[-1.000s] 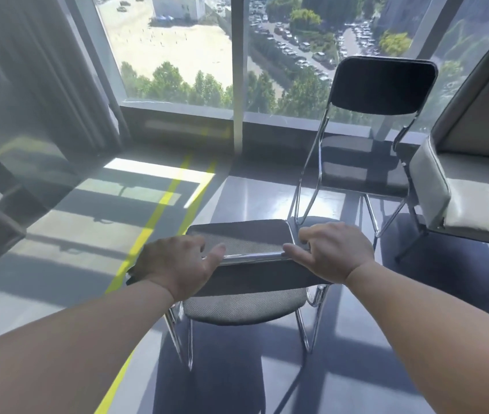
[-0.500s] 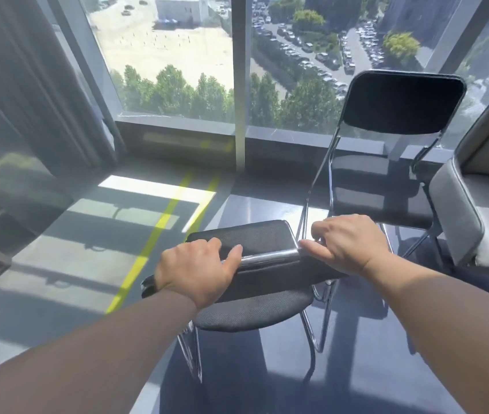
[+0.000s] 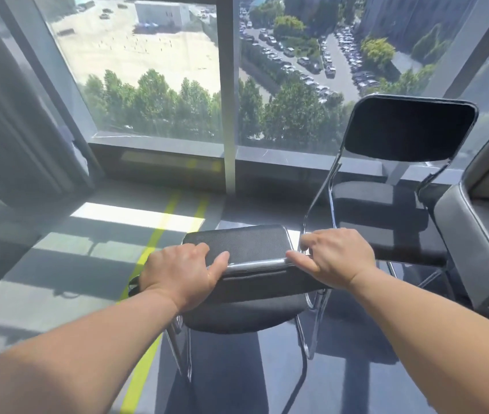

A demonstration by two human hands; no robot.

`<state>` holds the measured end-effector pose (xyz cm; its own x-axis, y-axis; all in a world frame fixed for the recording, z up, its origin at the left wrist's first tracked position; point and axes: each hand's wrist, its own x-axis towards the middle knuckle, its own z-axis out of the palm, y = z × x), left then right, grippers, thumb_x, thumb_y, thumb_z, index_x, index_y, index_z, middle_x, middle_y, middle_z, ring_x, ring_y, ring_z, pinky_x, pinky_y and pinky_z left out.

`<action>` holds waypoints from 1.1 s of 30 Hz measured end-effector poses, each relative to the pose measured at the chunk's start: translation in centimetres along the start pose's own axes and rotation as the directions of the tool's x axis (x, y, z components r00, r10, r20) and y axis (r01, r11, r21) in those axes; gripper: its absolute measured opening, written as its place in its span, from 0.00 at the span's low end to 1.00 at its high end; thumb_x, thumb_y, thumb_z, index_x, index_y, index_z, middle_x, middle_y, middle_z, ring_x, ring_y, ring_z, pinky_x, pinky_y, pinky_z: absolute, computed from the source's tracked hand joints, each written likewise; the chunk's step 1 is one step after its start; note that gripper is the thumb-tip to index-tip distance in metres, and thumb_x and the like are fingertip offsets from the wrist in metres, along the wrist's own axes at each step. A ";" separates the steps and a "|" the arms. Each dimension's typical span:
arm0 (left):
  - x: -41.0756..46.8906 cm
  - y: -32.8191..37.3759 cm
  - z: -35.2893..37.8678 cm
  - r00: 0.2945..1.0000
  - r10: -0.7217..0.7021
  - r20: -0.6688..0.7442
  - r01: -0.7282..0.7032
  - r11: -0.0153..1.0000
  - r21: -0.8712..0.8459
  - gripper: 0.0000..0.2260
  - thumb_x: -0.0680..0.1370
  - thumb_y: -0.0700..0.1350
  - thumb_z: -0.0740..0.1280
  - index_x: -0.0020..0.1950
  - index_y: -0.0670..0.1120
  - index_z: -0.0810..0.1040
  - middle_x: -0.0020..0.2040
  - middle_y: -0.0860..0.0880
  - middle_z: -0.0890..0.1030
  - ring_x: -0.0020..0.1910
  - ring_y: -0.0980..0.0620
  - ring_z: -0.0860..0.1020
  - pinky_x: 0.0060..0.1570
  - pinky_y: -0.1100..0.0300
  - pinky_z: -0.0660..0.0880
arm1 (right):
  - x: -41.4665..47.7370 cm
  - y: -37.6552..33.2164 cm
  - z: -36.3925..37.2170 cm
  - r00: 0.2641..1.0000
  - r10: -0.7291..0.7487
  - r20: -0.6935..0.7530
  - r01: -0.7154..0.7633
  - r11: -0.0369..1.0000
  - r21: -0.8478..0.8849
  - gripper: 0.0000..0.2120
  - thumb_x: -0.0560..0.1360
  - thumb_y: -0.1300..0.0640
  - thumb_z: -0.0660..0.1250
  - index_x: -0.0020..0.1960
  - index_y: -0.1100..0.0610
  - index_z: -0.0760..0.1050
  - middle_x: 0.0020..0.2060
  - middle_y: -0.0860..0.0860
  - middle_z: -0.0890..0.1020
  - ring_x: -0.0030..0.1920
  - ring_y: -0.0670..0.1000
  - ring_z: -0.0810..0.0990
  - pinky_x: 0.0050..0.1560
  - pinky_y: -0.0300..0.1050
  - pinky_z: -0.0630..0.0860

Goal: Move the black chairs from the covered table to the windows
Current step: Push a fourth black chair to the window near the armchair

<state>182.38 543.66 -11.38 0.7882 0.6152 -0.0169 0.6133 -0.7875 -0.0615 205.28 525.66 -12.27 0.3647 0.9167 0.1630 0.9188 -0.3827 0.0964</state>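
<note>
A black chair (image 3: 246, 312) with a chrome frame is right in front of me, seen from behind its backrest. My left hand (image 3: 179, 276) grips the left end of the backrest's top edge. My right hand (image 3: 334, 256) holds the right end, fingers curled over the chrome bar. A second black chair (image 3: 398, 162) stands to the right against the windows (image 3: 159, 70), facing me. The covered table is out of view.
A grey padded armchair (image 3: 482, 243) stands at the far right beside the second chair. A dark curtain (image 3: 13, 121) hangs on the left. Two yellow lines (image 3: 159, 234) run along the grey floor toward the window sill.
I have stepped closer to the windows with the chair in both hands. The second chair and the window sill now look larger and nearer, and the armchair has slid toward the right edge.
</note>
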 end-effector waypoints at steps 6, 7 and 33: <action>7.0 -3.7 0.2 0.999 0.036 -0.021 -0.035 0.998 0.044 0.33 0.74 0.70 0.39 0.50 0.54 0.77 0.48 0.54 0.82 0.50 0.47 0.80 0.39 0.55 0.68 | 5.6 -0.8 0.1 0.997 0.017 0.071 -0.018 1.000 0.005 0.37 0.76 0.26 0.41 0.45 0.51 0.78 0.39 0.50 0.83 0.43 0.55 0.82 0.38 0.48 0.72; 8.3 -4.4 0.1 0.999 0.046 -0.021 -0.045 0.998 0.051 0.33 0.74 0.70 0.39 0.51 0.54 0.78 0.49 0.54 0.82 0.50 0.47 0.80 0.40 0.55 0.68 | 6.4 -1.2 0.1 0.996 0.029 0.079 -0.030 0.999 0.019 0.35 0.77 0.27 0.43 0.45 0.51 0.78 0.39 0.50 0.82 0.42 0.55 0.81 0.38 0.48 0.72; 30.7 -5.1 -0.2 0.998 0.052 -0.029 -0.055 0.995 -0.078 0.25 0.79 0.68 0.46 0.46 0.53 0.73 0.49 0.51 0.82 0.49 0.45 0.80 0.39 0.54 0.68 | 27.1 10.5 5.7 0.998 0.013 0.061 -0.014 1.000 0.024 0.43 0.72 0.24 0.28 0.39 0.48 0.75 0.31 0.45 0.78 0.31 0.46 0.77 0.31 0.45 0.75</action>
<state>203.44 566.58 -11.34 0.8204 0.5717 0.0091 0.5715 -0.8204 0.0180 225.65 547.13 -12.42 0.3848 0.9172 0.1036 0.9170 -0.3926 0.0702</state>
